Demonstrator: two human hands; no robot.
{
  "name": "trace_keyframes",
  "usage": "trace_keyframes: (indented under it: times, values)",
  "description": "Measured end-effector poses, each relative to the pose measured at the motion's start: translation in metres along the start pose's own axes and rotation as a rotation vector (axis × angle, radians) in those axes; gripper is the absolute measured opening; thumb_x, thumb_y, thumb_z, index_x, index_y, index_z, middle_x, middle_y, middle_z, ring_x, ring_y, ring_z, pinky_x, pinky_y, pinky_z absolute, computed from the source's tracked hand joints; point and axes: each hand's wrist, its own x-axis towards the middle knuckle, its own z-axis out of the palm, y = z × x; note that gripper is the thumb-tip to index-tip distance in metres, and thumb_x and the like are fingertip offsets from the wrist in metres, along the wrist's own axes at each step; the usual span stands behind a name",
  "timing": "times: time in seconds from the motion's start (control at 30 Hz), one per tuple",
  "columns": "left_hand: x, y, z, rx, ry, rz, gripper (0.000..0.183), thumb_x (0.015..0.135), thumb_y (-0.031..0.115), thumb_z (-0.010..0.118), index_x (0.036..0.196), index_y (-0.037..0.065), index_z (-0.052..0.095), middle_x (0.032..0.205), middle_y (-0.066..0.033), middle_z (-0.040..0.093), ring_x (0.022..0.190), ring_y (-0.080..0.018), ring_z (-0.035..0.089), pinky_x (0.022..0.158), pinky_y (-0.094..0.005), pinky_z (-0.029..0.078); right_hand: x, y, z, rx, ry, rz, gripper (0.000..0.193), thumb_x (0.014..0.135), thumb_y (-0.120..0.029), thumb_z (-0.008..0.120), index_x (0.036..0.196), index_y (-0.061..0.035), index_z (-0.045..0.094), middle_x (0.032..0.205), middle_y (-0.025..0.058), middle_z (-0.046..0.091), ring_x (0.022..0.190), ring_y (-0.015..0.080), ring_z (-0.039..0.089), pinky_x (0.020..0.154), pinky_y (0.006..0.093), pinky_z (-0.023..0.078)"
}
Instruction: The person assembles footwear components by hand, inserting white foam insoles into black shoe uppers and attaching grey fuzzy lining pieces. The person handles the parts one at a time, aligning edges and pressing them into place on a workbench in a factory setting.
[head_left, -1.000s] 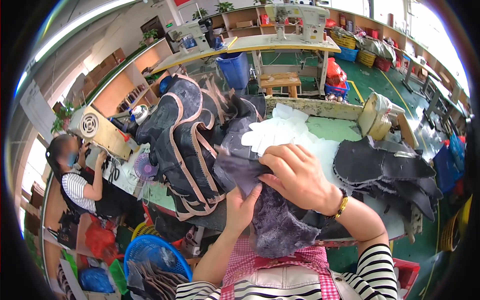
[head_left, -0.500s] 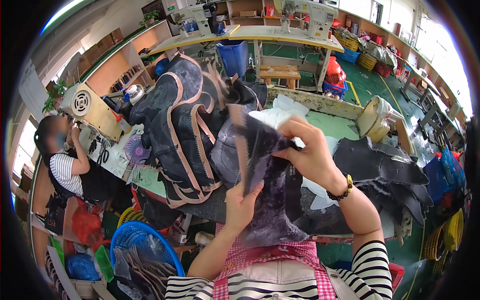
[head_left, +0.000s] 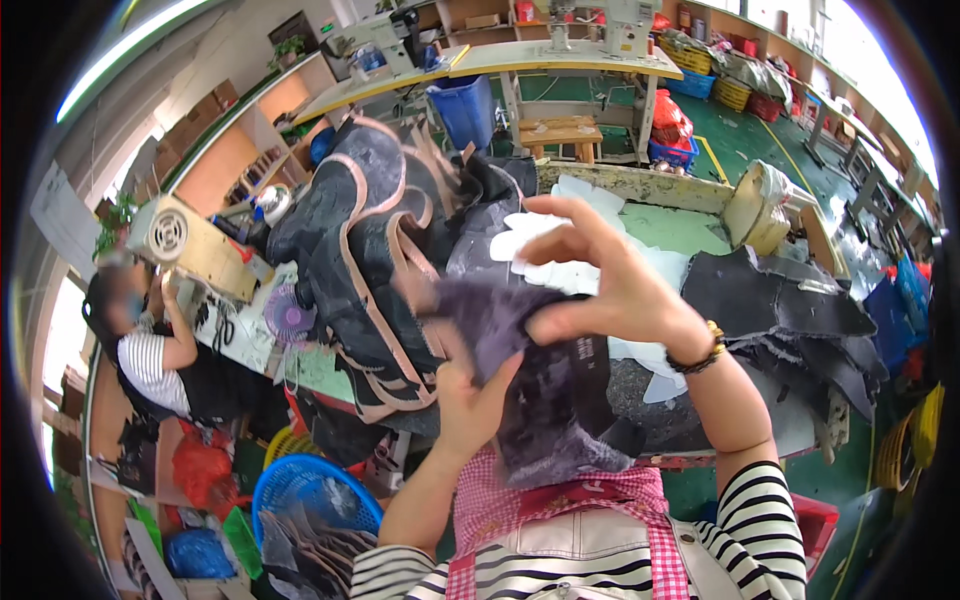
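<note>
In front of my apron hangs a dark, soft leather-like piece (head_left: 545,425) with a fuzzy purplish-grey face. Its upper part is folded over and partly blurred. My left hand (head_left: 468,405) grips it near the fold, thumb on top. My right hand (head_left: 630,295) is at its upper right, fingers spread wide and thumb beside the fold; whether the thumb touches I cannot tell. Beyond my left hand lies a heap of black pieces (head_left: 335,250) edged with pink zigzag-cut strips. White flat pieces (head_left: 650,265) lie behind my right hand.
A stack of black cut pieces (head_left: 775,310) covers the table's right side. At left are a purple fan (head_left: 288,312), a sewing machine (head_left: 190,245) and a seated person (head_left: 150,350). A blue basket (head_left: 300,490) stands low at left; a blue bin (head_left: 463,110) is beyond the table.
My right hand has let go of the piece and spread its fingers. The piece's raised upper part, with its pink edge, has folded down to the left.
</note>
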Motion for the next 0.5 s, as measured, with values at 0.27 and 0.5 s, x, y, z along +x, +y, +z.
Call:
trace_keyframes:
  times: [0.27,0.5]
  values:
    - [-0.018,-0.016,0.006,-0.237,0.165,-0.039,0.019,0.088,0.002,0.064,0.105,-0.004,0.063,0.103,-0.0059,0.066,0.092,-0.0145,0.059,0.087,-0.0286,0.045,-0.053,0.014,0.045,-0.217,0.309,0.209,0.030,0.083,-0.025,0.074,0.076,0.0022,0.063,0.056,0.0147,0.054,0.052,0.0118,0.056,0.051,0.0326,0.044]
    - [-0.006,-0.008,-0.002,-0.275,0.297,-0.026,0.017,0.091,0.007,0.064,0.105,-0.003,0.063,0.103,-0.0045,0.065,0.091,-0.0113,0.057,0.085,-0.0266,0.044,-0.039,0.017,0.015,0.388,0.207,0.230,0.033,0.091,-0.031,0.064,0.092,0.0022,0.067,0.061,0.0188,0.057,0.053,0.0137,0.051,0.053,0.0344,0.044]
